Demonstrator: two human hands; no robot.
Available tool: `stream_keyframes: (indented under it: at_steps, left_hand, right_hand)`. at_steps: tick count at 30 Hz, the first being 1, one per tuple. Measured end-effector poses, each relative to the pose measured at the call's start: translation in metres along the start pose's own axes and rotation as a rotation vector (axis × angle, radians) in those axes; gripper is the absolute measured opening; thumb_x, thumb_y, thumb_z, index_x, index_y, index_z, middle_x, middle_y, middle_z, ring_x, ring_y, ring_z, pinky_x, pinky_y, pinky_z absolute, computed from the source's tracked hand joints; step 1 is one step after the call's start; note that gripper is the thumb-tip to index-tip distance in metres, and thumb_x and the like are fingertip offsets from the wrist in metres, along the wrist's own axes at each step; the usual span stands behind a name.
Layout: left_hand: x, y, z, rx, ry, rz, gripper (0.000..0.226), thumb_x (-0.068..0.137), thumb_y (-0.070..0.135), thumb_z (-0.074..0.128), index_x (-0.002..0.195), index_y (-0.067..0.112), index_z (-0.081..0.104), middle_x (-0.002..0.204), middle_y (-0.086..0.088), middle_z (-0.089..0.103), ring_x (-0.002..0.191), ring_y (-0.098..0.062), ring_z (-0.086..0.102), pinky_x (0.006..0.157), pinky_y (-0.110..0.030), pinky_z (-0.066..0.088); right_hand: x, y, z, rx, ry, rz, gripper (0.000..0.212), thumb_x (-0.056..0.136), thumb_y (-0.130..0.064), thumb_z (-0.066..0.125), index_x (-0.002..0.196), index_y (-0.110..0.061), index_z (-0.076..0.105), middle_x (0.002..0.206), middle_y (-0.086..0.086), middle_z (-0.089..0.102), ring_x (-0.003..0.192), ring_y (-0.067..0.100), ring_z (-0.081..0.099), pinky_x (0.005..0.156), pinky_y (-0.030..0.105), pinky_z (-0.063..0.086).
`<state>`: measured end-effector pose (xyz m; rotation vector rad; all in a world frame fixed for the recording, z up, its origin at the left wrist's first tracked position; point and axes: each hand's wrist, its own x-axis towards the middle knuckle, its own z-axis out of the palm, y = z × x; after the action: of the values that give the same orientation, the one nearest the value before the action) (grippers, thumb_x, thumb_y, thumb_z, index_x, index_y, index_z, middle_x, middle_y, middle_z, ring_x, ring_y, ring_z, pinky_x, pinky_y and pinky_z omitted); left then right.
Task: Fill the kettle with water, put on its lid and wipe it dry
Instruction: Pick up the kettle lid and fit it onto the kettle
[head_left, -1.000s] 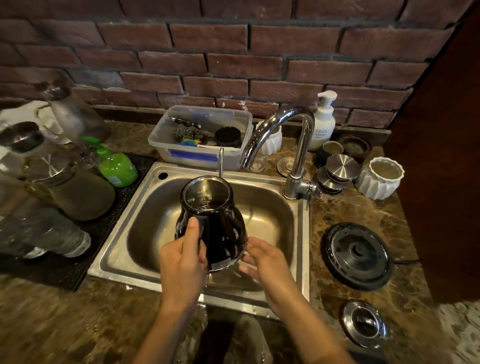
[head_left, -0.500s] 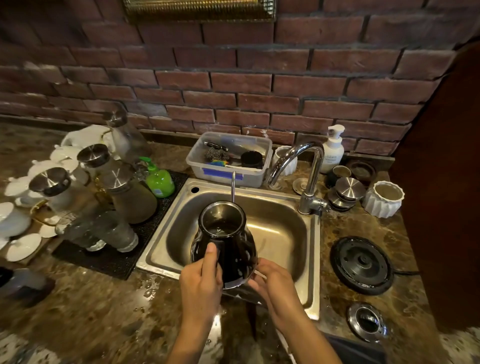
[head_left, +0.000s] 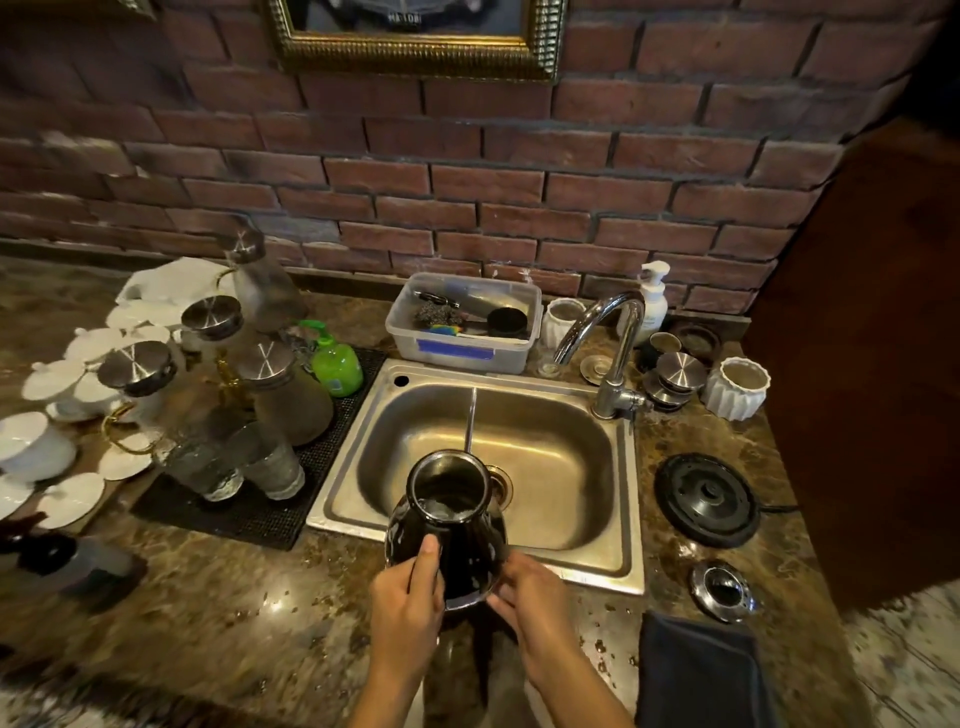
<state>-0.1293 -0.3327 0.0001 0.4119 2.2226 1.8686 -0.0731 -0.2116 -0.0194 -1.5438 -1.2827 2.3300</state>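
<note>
A glossy black kettle (head_left: 457, 525) with a thin gooseneck spout hangs over the front rim of the steel sink (head_left: 597, 564), its top open and water showing inside. My left hand (head_left: 408, 613) grips its handle, thumb up on top. My right hand (head_left: 530, 597) presses against its lower right side. The kettle's lid (head_left: 723, 590) lies on the counter right of the sink. A dark cloth (head_left: 698, 670) lies folded in front of the lid. The round black kettle base (head_left: 707, 500) sits beside the sink. No water runs from the chrome tap (head_left: 613, 353).
Left of the sink a black mat (head_left: 249, 509) holds glass jars, tumblers and a green soap bottle (head_left: 336, 366). White crockery (head_left: 57, 405) crowds the far left. A plastic tub (head_left: 462, 322), soap pump (head_left: 649, 304) and white pots (head_left: 735, 387) line the brick wall.
Both hands have drawn the kettle back from the middle of the sink to its front rim. My view has pulled up and back, bringing the dark cloth into sight.
</note>
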Motion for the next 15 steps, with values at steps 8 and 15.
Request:
stream_keyframes:
  at_steps: [8, 15]
  left_hand:
    - [-0.014, -0.03, -0.031, 0.011, -0.058, -0.058, 0.064, 0.088, 0.056, 0.051, 0.038, 0.017, 0.045, 0.037, -0.002, 0.042, 0.039, -0.017, 0.041, 0.049, -0.033, 0.032]
    - [-0.032, -0.048, -0.042, -0.027, -0.094, -0.149, 0.062, 0.083, 0.061, 0.046, 0.038, 0.019, 0.044, 0.039, -0.003, 0.038, 0.04, -0.018, 0.041, 0.051, -0.034, 0.03]
  right_hand:
    - [0.0, 0.044, 0.008, 0.045, 0.021, 0.039, 0.034, 0.101, -0.006, 0.042, 0.113, -0.009, 0.073, 0.103, 0.005, 0.08, 0.101, 0.02, 0.075, 0.092, 0.034, 0.058]
    - [-0.008, 0.067, 0.01, 0.073, 0.072, 0.032, 0.033, 0.098, -0.008, 0.045, 0.111, -0.009, 0.075, 0.102, 0.003, 0.08, 0.102, 0.02, 0.075, 0.094, 0.036, 0.057]
